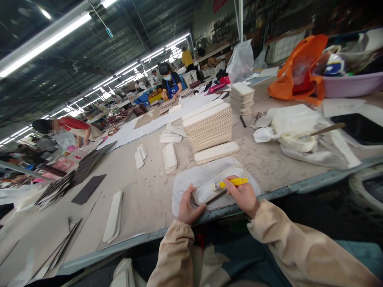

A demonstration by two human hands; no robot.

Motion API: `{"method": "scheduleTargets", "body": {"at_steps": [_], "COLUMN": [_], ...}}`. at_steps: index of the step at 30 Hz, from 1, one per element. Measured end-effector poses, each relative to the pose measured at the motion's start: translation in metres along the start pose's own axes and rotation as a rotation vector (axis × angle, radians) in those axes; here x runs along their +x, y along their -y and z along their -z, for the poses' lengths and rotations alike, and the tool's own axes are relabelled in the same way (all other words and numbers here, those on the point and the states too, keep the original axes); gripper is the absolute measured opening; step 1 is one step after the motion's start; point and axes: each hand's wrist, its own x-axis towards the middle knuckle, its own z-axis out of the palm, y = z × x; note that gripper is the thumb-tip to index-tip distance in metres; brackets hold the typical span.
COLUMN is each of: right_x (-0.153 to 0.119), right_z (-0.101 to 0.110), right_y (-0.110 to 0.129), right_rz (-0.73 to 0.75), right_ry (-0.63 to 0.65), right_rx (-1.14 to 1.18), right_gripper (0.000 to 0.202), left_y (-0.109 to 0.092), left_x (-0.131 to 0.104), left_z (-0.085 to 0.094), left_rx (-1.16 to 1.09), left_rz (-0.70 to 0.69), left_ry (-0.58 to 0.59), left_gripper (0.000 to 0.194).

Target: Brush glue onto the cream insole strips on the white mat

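My right hand (243, 195) grips a yellow-handled brush (230, 183) and lays its bristles on a long narrow rounded board piece (209, 191). That piece lies on a glue-smeared white sheet (188, 181) at the table's near edge. My left hand (188, 206) presses down on the piece's near left end, fingers curled over it. Just beyond the sheet stands a tall stack of the same cream rounded pieces (209, 126), with one flat piece (216, 152) at its foot.
A white glue bowl with a stick (296, 133) sits to the right on crumpled paper, beside an orange bag (302, 67) and a lilac basin (353, 83). More cream pieces (170, 157) and dark boards (88, 189) lie left. Other people work at the far end.
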Motion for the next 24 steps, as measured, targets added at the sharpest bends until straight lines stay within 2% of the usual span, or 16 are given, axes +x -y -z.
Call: {"method": "scheduleTargets", "body": {"at_steps": [2,6,8,11,13,20,24], "right_x": [0.001,-0.005,-0.008,-0.008,-0.004,0.016,0.02], "right_z": [0.0,-0.023,-0.034,-0.037,-0.028,0.025,0.036], "right_y": [0.002,0.01,0.011,0.008,0.004,-0.011,-0.016], "right_rz": [-0.005,-0.026,-0.022,0.005,0.014,-0.005,0.028], "right_ry": [-0.015,0.102,0.161,0.157,0.102,-0.162,-0.253], "right_rx": [0.042,0.187,0.183,0.095,0.029,-0.262,-0.308], "right_gripper": [0.043,0.039,0.036,0.032,0.031,0.036,0.039], "left_y": [0.001,0.002,0.002,0.002,0.002,0.003,0.001], "left_x": [0.0,-0.001,-0.001,-0.001,0.0,0.0,0.0], "left_z": [-0.001,-0.002,-0.002,-0.002,-0.001,0.0,0.0], "left_rx": [0.004,0.001,0.001,0.013,0.028,0.052,0.021], "left_rz": [-0.007,-0.016,-0.018,-0.022,-0.03,-0.04,-0.03], "left_ry": [-0.001,0.0,-0.003,-0.006,-0.003,0.01,0.0], "left_gripper": [0.085,0.089,0.09,0.089,0.089,0.085,0.085]}}
